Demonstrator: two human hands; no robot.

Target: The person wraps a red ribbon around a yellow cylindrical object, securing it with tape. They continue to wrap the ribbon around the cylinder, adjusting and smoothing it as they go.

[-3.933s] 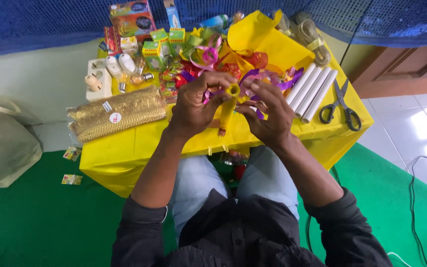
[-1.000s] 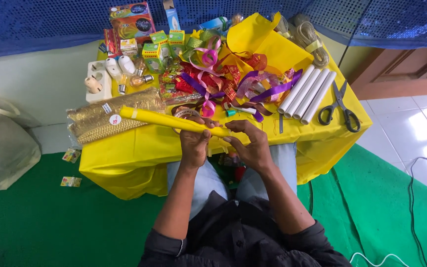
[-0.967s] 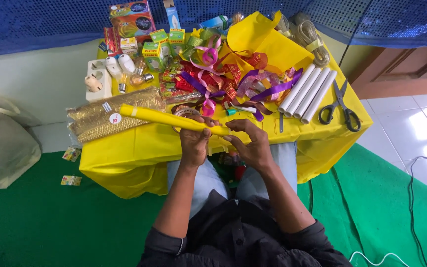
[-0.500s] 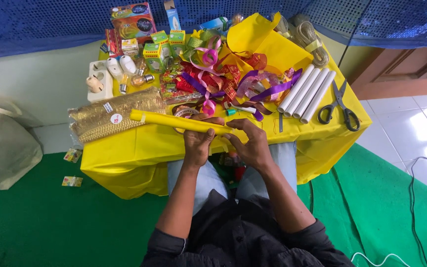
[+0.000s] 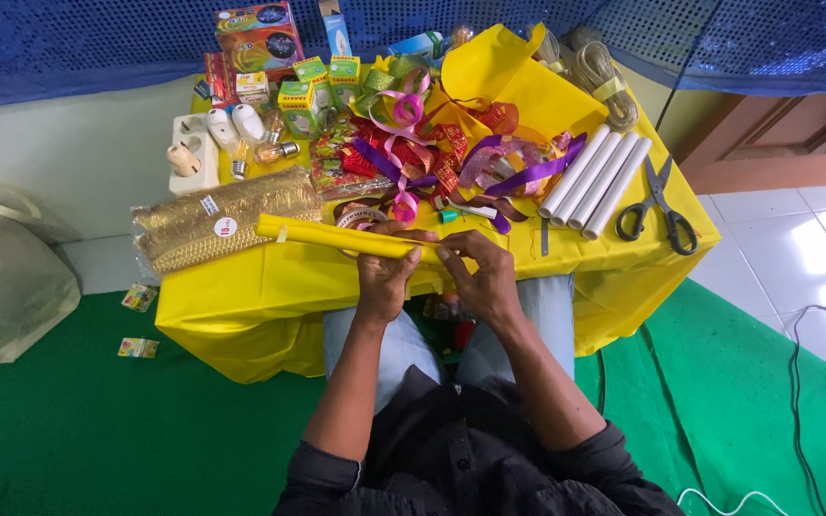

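I hold a yellow rolled tube [image 5: 336,237] with both hands at the near edge of the bench [image 5: 270,287]. My left hand [image 5: 381,272] wraps the tube's middle, fingers closed around it. My right hand [image 5: 483,272] pinches the tube's right end, fingers narrow and pressed on the wrap. The step in hand appears to be rolling or tightening yellow covering around the tube. I judge the next move calls for a steady grip with the left hand while the right fingers keep the wrap edge flat and aligned.

The tube's long axis runs left to right, tilted slightly: its free end points left and a little far, lying just beside a gold mesh bundle [image 5: 222,220]. The right end sits under my fingers.

Farther on the bench lie a heap of coloured ribbons [image 5: 432,158], white tubes [image 5: 595,172] and scissors [image 5: 660,205], well apart from my hands.
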